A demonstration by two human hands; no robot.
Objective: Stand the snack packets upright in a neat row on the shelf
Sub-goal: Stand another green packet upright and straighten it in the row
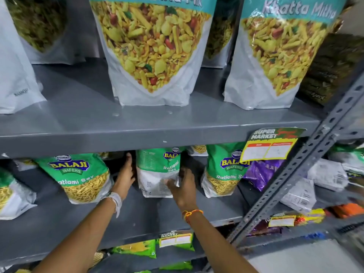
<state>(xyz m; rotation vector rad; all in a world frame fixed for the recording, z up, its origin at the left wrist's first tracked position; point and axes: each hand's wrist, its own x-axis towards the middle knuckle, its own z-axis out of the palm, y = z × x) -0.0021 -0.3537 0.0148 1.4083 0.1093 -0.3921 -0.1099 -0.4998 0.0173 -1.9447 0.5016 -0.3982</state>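
Observation:
A green and white Ratlami Sev packet stands upright on the middle grey shelf, its back side partly turned toward me. My left hand presses flat against the packet's left edge. My right hand grips its lower right side, fingers over the front. A second Ratlami Sev packet leans upright to the left, and a third packet stands to the right. Another packet shows at the far left edge.
The upper shelf carries large white namkeen pouches. A price tag hangs from its edge. A purple packet and white packs lie at right behind a slotted steel upright. Green packets sit below.

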